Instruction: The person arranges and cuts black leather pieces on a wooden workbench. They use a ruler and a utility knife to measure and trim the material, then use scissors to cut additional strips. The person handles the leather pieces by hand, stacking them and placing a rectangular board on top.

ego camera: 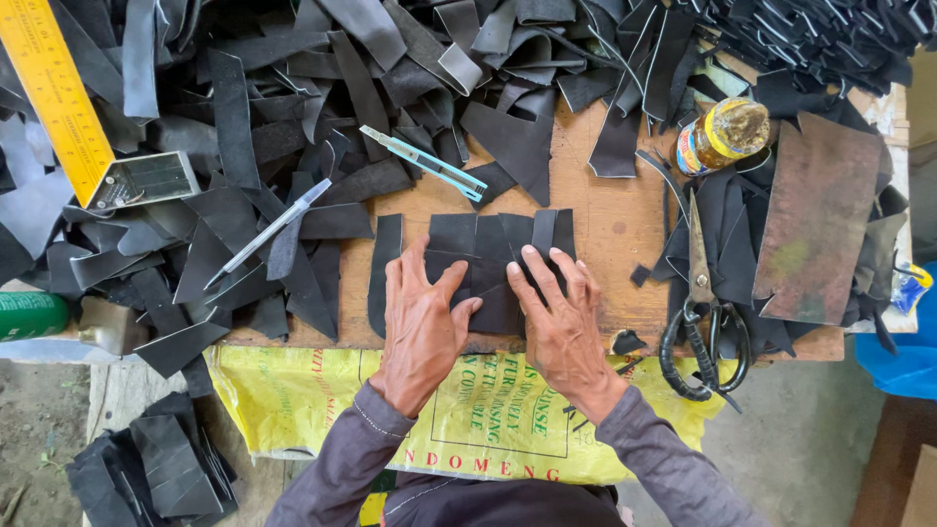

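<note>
Black leather pieces point(488, 256) lie flat on the wooden board point(605, 220), and I see both hands pressed down on them. My left hand point(422, 322) rests palm down with its fingers spread slightly apart, tips on the near left part of the pieces. My right hand point(561, 317) lies just beside it, fingers fanned and flat on the right part; neither hand grips anything. Beyond the fingertips lies a light blue utility knife point(425, 162) among loose black scraps point(293, 88). Left of my left fingers sits a silver pen-like tool point(268, 232), and farther off a yellow ruler point(54, 93). Right of my right fingers lie black-handled scissors point(705, 327), a rusty metal plate point(818, 220) and a small jar point(722, 135).
</note>
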